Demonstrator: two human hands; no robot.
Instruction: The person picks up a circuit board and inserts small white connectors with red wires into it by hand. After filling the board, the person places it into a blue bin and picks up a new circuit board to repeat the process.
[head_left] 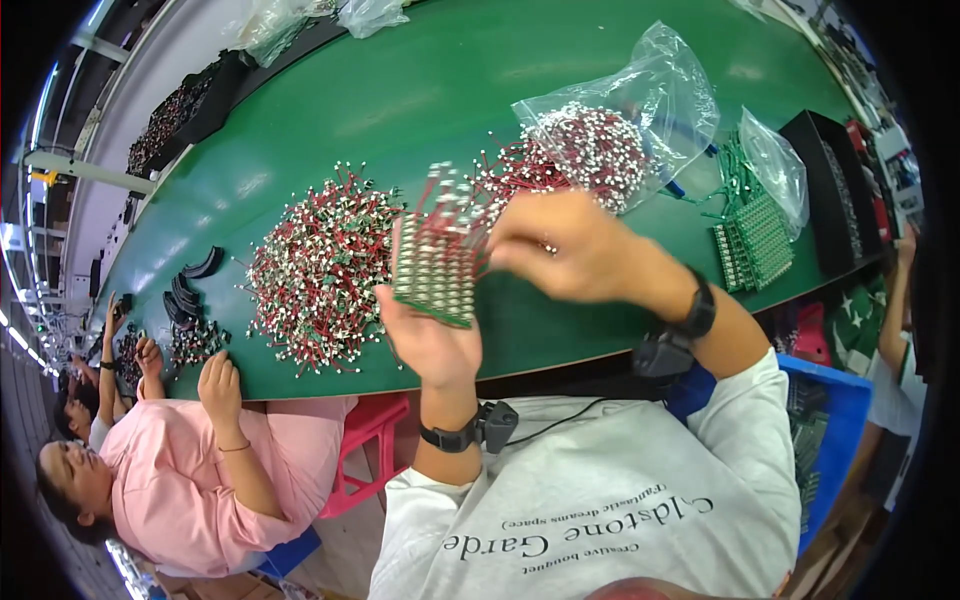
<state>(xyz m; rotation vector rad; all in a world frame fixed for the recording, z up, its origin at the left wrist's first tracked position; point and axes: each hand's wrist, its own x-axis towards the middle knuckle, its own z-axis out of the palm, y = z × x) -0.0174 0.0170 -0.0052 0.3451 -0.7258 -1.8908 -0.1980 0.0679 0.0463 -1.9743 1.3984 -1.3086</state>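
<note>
My left hand (432,340) holds up a green circuit board panel (436,268) set with rows of small pale parts, gripping it from below. Red wires with white plugs (445,190) stick up from its far end. At the panel's right side is my right hand (560,245), its thumb and fingers pinched together and somewhat blurred. A white plug shows against its fingers, and red wires run close to the fingertips. To the left of the panel lies a large heap of small boards with red wires (325,270).
A clear plastic bag (665,100) lies partly over a pile of white-plugged red wires (595,150). Stacked green panels (755,245) and a black box (835,190) stand at the right. Black curved pieces (182,298) lie near a co-worker in pink (220,470). A blue crate (835,450) is beside me.
</note>
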